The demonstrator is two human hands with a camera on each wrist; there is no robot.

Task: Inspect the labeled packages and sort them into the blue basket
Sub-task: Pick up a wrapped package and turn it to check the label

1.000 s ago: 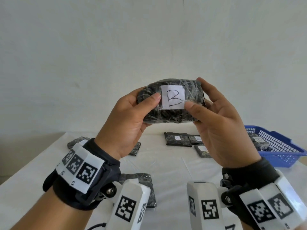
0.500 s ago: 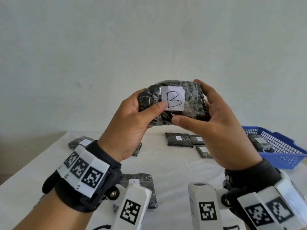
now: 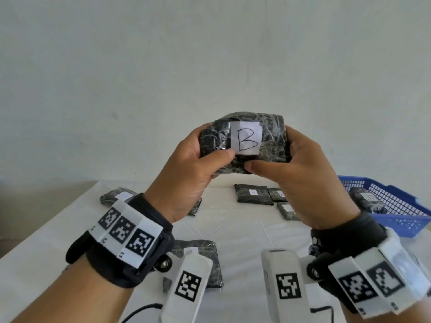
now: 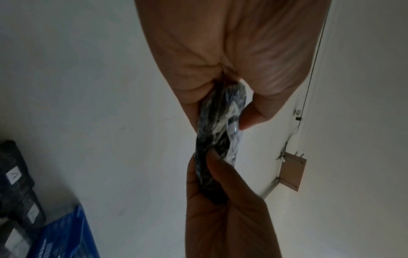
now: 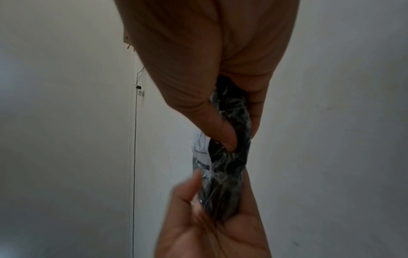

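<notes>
Left hand (image 3: 186,173), right hand (image 3: 300,176) grip B package (image 3: 245,141) ends, high above table (image 3: 245,231); blue basket (image 3: 396,206) right.

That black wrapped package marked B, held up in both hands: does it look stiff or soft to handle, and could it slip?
Probably soft: the package marked B bulges and bends between the left hand and right hand, and looks thin edge-on in the wrist views. Its glossy, crinkled plastic wrap may be somewhat slippery, so a thumb-and-fingers pinch suits it. It seems light; both hands hold it by the edges.
</notes>
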